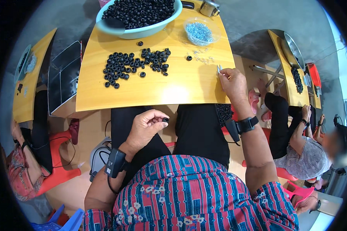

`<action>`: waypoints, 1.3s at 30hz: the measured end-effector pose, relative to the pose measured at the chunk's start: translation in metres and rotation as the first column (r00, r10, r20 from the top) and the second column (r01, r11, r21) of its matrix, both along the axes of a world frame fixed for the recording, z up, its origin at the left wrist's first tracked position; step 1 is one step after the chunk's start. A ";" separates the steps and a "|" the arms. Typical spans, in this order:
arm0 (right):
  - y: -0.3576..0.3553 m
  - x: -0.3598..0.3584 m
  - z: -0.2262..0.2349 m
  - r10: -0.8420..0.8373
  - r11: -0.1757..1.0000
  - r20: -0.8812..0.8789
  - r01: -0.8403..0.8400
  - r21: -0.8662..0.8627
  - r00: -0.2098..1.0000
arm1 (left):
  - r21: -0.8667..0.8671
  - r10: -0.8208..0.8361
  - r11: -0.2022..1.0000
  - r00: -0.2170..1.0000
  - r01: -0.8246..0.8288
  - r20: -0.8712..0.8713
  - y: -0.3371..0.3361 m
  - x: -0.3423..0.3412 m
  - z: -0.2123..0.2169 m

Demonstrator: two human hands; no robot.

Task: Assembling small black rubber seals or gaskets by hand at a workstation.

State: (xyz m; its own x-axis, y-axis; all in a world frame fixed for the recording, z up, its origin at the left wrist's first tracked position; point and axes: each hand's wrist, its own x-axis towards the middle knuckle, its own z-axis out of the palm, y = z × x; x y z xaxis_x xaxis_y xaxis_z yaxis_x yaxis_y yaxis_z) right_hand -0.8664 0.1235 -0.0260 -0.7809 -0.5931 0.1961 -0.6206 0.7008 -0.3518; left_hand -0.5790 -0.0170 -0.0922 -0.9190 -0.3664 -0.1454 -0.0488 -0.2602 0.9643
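Observation:
My left hand [147,129] is above my lap, just off the table's front edge, its thumb and forefinger pinching a small black ring-shaped piece [165,119]. At the table's right edge my right hand [233,82] is closed on silver tweezers [219,69], whose tips point away from me. A loose heap of the same black pieces [121,65] lies on the tabletop, left of the middle. One single black piece [189,58] sits apart, beside some scattered tiny clear bits [202,56]. Behind these stands a clear round tub [199,32] with small bluish transparent parts.
At the back of the yellow table [142,92] a large pale green basin [142,34] is full of black pieces. A metal cup [209,7] stands at the far right corner. Below the right edge is a container of black pieces [224,114]. Other people sit at tables on both sides.

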 end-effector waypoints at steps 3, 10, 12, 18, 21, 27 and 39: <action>0.002 -0.004 -0.010 0.062 0.998 -0.125 -0.058 0.034 0.990 | 0.048 0.011 0.999 1.000 -0.010 -0.025 0.001 -0.001 0.000; -0.001 0.004 -0.013 0.092 0.995 -0.152 -0.085 0.053 0.984 | 0.012 0.030 0.999 0.999 -0.030 -0.022 0.000 -0.001 0.001; -0.003 0.006 -0.012 0.096 0.994 -0.137 -0.088 0.060 0.986 | 0.023 0.032 0.999 0.999 -0.032 -0.030 0.000 -0.001 -0.001; -0.011 0.015 -0.005 0.108 0.993 -0.102 -0.103 0.056 0.989 | 0.038 0.030 0.999 0.999 -0.029 -0.018 0.000 -0.004 -0.002; -0.020 0.026 0.001 0.135 0.988 -0.084 -0.128 0.087 0.987 | 0.010 0.037 0.999 0.999 -0.037 -0.011 0.000 -0.004 -0.002; -0.028 0.029 -0.007 0.196 0.979 -0.171 -0.182 0.096 0.966 | -0.010 0.041 0.999 0.999 -0.042 -0.015 0.000 -0.004 -0.001; -0.027 0.025 -0.022 0.294 0.948 -0.276 -0.241 0.210 0.915 | -0.059 0.008 0.998 1.000 -0.010 -0.029 -0.003 -0.004 0.002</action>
State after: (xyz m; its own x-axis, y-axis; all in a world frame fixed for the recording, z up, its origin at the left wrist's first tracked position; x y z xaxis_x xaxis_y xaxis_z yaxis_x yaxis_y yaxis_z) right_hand -0.8413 0.0969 -0.0483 -0.5080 -0.8162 0.2753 -0.8507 0.5255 -0.0118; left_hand -0.5829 -0.0196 -0.0904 -0.9190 -0.3820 -0.0974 -0.0191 -0.2035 0.9789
